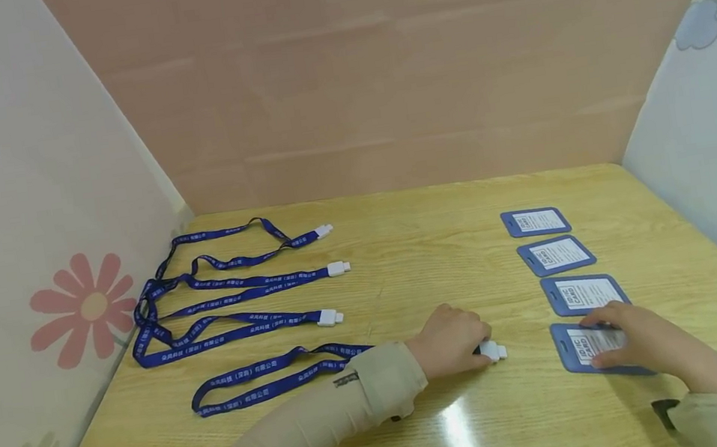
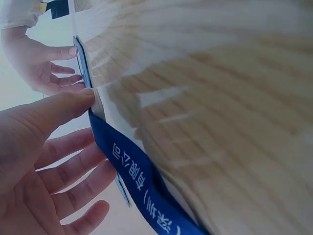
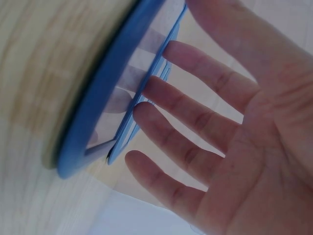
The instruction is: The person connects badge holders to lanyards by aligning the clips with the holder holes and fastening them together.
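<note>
While our left hand (image 1: 449,340) pinches the white plastic clip (image 1: 492,351) of a blue fabric lanyard (image 2: 146,176), left of the blue-framed rectangular plastic card holder (image 1: 590,344) our right hand (image 1: 646,340) grips, slack contact could let the holder slip.

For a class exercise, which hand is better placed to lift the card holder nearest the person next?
Probably the right hand: it is over the right end of that card holder, whereas the left hand, apart from it, pinches a white lanyard clip.
</note>
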Motion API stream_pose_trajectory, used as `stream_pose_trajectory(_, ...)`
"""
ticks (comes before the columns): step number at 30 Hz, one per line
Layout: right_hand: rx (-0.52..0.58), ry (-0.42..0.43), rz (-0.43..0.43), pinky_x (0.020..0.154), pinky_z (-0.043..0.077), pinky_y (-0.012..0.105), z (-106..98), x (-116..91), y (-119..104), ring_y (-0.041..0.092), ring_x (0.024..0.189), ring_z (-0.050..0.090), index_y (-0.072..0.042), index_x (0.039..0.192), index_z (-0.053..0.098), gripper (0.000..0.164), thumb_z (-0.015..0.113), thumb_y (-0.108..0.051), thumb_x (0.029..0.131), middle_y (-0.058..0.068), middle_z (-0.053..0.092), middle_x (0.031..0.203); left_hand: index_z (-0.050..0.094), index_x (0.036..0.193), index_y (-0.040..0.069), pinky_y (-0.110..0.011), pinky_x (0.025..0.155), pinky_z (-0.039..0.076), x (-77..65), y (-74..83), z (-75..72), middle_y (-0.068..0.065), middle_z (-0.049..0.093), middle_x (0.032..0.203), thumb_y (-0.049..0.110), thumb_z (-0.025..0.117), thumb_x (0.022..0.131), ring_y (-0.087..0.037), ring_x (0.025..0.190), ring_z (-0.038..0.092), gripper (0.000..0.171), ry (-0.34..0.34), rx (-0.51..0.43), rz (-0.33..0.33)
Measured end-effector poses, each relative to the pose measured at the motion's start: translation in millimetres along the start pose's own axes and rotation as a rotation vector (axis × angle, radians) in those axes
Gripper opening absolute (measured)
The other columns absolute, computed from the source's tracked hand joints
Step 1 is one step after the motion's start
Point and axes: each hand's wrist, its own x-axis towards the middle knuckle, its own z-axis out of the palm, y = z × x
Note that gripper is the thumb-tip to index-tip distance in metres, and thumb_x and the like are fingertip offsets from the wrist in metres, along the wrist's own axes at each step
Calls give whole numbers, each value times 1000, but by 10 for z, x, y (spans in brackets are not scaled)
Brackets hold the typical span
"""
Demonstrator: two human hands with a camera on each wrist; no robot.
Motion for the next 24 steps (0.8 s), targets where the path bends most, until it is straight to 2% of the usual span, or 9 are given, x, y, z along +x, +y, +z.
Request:
stream_pose_trajectory(9,11,20,-7,82,45,56,-7,-20,-26,41,97,58,-2,108,64,62,82,-38,60,26,61,108,66,80,25,-18,56,29,63,22,17,15,61,72,47,66,82,1,57,41,22,12,20,16)
stream_pose_trajectory(24,11,12,9,81,45,56,-20,-25,-42,39,96,57,-3,108,64,62,82,-38,60,27,60,110,65,83,27,-17,57,27,160,83,13,15,60,74,47,65,83,1,58,43,21,7,22,-5)
